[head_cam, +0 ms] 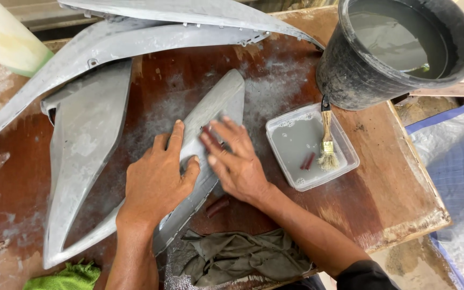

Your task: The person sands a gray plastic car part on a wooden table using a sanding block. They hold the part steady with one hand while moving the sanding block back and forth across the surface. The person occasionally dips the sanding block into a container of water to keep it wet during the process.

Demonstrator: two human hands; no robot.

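Covering wet wooden table [382,198]: grey sanding dust.

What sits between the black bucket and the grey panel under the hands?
In the head view, a clear plastic tray of grey water, with a paintbrush resting in it.

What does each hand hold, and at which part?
Left hand presses the grey panel at its middle. Right hand presses a small reddish piece flat under its fingers.
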